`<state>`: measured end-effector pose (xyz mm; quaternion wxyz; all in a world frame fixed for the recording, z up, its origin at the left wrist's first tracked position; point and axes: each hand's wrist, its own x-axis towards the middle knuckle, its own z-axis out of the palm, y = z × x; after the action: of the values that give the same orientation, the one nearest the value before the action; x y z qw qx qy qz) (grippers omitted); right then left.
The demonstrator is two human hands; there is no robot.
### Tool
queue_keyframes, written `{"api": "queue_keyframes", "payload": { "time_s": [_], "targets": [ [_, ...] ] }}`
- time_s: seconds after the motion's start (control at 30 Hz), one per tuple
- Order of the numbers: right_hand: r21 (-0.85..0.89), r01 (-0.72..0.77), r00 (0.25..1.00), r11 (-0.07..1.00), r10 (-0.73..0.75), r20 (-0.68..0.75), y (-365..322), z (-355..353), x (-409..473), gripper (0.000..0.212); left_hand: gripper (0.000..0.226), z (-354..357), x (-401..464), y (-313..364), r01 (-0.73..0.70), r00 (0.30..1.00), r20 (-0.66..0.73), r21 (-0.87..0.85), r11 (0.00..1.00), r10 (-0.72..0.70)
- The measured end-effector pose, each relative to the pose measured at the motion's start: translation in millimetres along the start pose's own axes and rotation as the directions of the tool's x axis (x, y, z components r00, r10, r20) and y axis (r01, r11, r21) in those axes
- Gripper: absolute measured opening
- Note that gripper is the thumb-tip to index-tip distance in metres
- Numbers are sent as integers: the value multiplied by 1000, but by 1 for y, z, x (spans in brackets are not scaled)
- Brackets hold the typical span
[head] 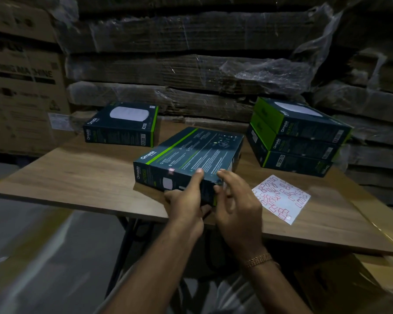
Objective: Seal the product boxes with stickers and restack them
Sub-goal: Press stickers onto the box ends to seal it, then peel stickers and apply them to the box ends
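Boxes: 5 — 3 stacked (pixel 295 137), 1 apart (pixel 123 125), 1 (pixel 191 159) gripped by left hand (pixel 186 200); right hand (pixel 236 200) fingers spread.

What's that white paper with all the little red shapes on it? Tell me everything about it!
The sticker sheet is a thin, glossy white sheet dotted with small red-outlined rectangles, some spots bare. It lies flat on the wooden table, skewed to its edges, in front of the stack of three boxes and right of the right hand. Nothing touches it but the table.

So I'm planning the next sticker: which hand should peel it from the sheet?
Probably the right hand: it is open beside the sticker sheet, while the left hand grips the box.
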<state>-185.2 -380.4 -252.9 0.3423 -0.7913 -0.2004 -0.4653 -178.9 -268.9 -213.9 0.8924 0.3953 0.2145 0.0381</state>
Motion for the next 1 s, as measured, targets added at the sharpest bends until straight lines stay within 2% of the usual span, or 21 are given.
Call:
{"api": "queue_keyframes", "payload": {
  "time_s": [0.1,0.17,0.27,0.3,0.37,0.47,0.53,0.57,0.63,0.67,0.7,0.77,0.83,0.93,1.0],
  "targets": [
    [117,-189,980,975,194,-38,2,-12,15,31,67,-11,10,20,5,1000,25,44,999,-6],
    [130,-293,953,947,301,-45,14,-18,26,35,58,-21,12,37,20,999,30,126,992,-24],
    [42,-443,896,896,440,55,47,-23,36,58,27,-35,14,57,15,997,67,207,978,-29],
    [14,-477,876,879,475,83,55,-26,39,68,23,-39,16,61,17,996,83,228,974,-36],
    [-31,-532,842,846,533,88,65,-34,48,85,25,-48,20,66,16,993,111,260,965,-47],
    [-69,-623,780,779,626,23,76,-51,65,94,38,-62,30,72,13,988,148,259,966,-52],
    [-76,-708,701,703,711,50,82,-66,76,103,42,-70,37,77,18,979,191,277,961,-73],
    [-41,-758,643,650,757,116,84,-74,80,105,39,-73,38,81,18,971,222,291,957,-86],
    [79,-871,482,486,808,339,83,-92,88,92,34,-75,44,87,13,955,279,303,953,-101],
    [136,-911,406,390,787,464,82,-100,91,88,33,-75,46,90,6,953,288,310,951,-100],
    [200,-932,361,302,744,562,80,-107,93,90,32,-74,47,92,5,956,277,322,947,-100],
    [344,-925,360,164,673,646,79,-116,91,93,33,-74,50,98,7,958,268,323,946,-98],
    [430,-900,365,73,668,649,77,-120,90,86,44,-74,51,103,17,965,240,332,943,-101],
    [427,-904,316,-4,667,675,76,-120,91,58,61,-72,50,111,44,962,240,330,943,-129],
    [409,-912,284,-30,674,682,72,-119,89,59,60,-68,52,113,46,963,243,291,956,-120]
  ]
}}
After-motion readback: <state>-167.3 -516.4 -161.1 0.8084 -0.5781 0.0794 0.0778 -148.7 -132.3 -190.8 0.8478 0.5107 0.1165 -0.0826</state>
